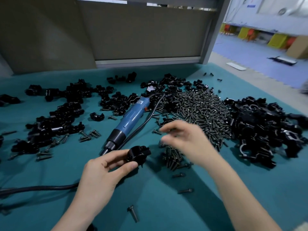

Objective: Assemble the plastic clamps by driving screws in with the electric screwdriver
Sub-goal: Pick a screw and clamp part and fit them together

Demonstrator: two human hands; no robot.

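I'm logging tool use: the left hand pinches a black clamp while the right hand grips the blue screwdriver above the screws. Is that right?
Not quite. In the head view the blue screwdriver lies on the teal mat, gripped by neither hand. The right hand, blurred, is above the screws with no tool in it; the left hand does pinch the black clamp.

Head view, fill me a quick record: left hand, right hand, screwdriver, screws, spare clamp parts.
left: left hand pinches a black clamp between thumb and fingers
right: right hand blurred, over the near screws; whether it holds one cannot be told
tool: electric screwdriver lies unheld on the green mat
screws: screw pile right of the tool
spares: heap of black clamp parts at far right
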